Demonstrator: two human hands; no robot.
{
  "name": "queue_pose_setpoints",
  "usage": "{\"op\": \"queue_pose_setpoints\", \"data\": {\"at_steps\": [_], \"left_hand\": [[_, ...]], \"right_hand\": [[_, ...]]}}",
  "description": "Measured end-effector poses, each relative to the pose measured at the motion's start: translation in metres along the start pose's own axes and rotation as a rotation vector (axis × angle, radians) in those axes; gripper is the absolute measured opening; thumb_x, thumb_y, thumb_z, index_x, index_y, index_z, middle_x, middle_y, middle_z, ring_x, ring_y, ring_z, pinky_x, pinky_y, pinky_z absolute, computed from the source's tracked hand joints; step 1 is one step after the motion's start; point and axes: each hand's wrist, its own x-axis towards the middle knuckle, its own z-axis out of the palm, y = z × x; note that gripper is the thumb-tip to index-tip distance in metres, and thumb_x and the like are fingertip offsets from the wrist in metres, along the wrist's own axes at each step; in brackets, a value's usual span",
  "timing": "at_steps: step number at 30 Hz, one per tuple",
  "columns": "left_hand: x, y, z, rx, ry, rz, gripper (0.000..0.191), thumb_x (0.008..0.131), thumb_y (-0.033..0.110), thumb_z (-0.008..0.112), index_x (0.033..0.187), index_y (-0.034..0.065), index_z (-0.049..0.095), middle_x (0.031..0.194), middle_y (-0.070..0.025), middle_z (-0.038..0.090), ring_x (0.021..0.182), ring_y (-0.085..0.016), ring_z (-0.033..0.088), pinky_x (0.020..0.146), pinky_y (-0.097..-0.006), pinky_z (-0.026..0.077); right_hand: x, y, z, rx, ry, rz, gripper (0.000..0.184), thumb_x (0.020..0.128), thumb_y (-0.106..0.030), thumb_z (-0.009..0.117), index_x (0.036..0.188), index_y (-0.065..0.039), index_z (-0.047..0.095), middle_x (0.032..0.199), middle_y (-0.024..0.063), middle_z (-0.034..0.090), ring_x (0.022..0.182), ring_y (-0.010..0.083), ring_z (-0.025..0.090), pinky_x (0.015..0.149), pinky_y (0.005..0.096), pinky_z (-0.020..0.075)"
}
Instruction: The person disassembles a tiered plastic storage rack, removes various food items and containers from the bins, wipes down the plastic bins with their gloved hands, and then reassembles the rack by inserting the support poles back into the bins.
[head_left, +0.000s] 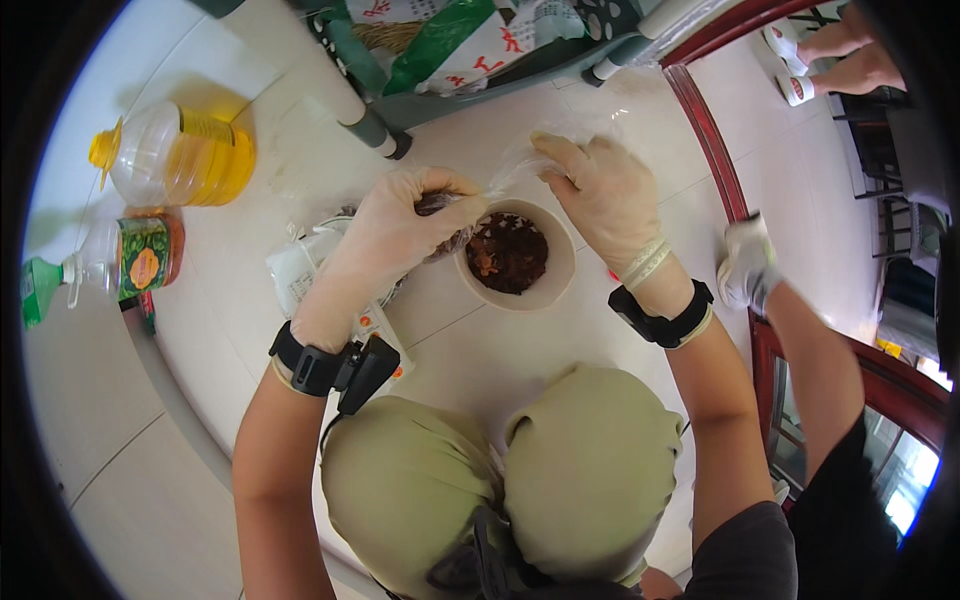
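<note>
My left hand (409, 217), in a pale disposable glove, grips a clear plastic bag (450, 244) with dark contents, beside the left rim of a bowl. My right hand (600, 184), gloved likewise, pinches the bag's thin, stretched-out end above the bowl's far right side. The cream-coloured round bowl (559, 259) stands on the floor between my hands. Inside it lie dark brown, dried-looking pieces (510, 255), with a lighter orange-brown patch at the left. My left hand covers part of the bag, so its full shape is hidden.
White packages (300, 262) lie on the tiles under my left forearm. Two plastic oil bottles (176, 154) (142, 255) stand at the left. A dark green rack (450, 101) holding bags is ahead. Another person's leg (814, 352) is beside the red door frame (705, 135) at right.
</note>
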Motion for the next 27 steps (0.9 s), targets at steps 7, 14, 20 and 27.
{"op": "queue_pose_setpoints", "data": {"at_steps": [7, 14, 20, 27], "left_hand": [[0.022, 0.009, 0.02, 0.421, -0.079, 0.303, 0.02, 0.085, 0.012, 0.066, 0.099, -0.0026, 0.066, 0.077, -0.0018, 0.062, 0.067, -0.008, 0.055, 0.062, -0.0244, 0.046], [0.024, 0.028, 0.045, 0.353, -0.148, 0.289, 0.031, 0.082, 0.017, 0.066, 0.107, -0.0009, 0.065, 0.091, -0.0097, 0.065, 0.077, -0.015, 0.058, 0.072, -0.0281, 0.048], [0.019, 0.011, 0.024, 0.311, -0.071, 0.268, 0.037, 0.076, 0.023, 0.07, 0.105, 0.0001, 0.063, 0.097, -0.0118, 0.063, 0.086, -0.021, 0.061, 0.079, -0.0314, 0.048], [-0.017, 0.009, 0.023, 0.445, 0.141, 0.403, 0.05, 0.072, 0.018, 0.074, 0.116, 0.0033, 0.056, 0.111, -0.0161, 0.057, 0.099, -0.03, 0.057, 0.088, -0.0362, 0.046]], "right_hand": [[-0.018, 0.032, 0.0, 1.436, -0.329, 0.437, 0.036, 0.091, -0.018, 0.055, 0.124, -0.003, 0.052, 0.107, 0.0099, 0.063, 0.104, 0.0253, 0.062, 0.082, 0.0384, 0.0505], [-0.002, 0.034, -0.012, 2.159, -0.058, 0.561, 0.031, 0.098, -0.012, 0.049, 0.127, -0.005, 0.042, 0.113, 0.0065, 0.055, 0.091, 0.0207, 0.057, 0.084, 0.0356, 0.0474], [0.013, 0.032, -0.003, 2.156, -0.243, 0.561, 0.022, 0.097, -0.009, 0.05, 0.118, -0.008, 0.046, 0.102, 0.0038, 0.055, 0.067, 0.0094, 0.042, 0.062, 0.0234, 0.0384], [0.023, 0.032, 0.02, 1.715, -0.682, 0.237, 0.03, 0.094, -0.008, 0.052, 0.123, -0.005, 0.048, 0.102, 0.0033, 0.057, 0.061, 0.0057, 0.04, 0.053, 0.0196, 0.0327]]}}
